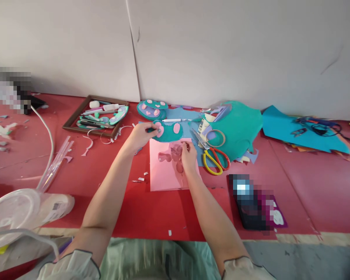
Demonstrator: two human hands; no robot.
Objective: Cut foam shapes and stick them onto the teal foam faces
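Observation:
My left hand (142,135) is closed in a pinch, its fingertips on a pink foam oval (160,126) at the left end of a teal foam shape (167,134). Another pink oval (177,128) lies at the shape's right end. Over a pink foam sheet (160,177) with several cut-out holes, my right hand (189,156) is closed, thumb and fingers together; anything between them is too small to make out. Scissors (212,158) with one yellow and one red handle lie to its right, beside a tape roll (216,139). A white pen (175,120) lies behind the teal shape.
A brown frame (72,118) at the left holds pens and foam pieces. Decorated foam shapes (151,110) and a large teal sheet (242,120) lie at the back. Blue sheets (280,124) with a cable are at right. A dark phone-like object (245,210) and a plastic tub (14,210) stand nearer.

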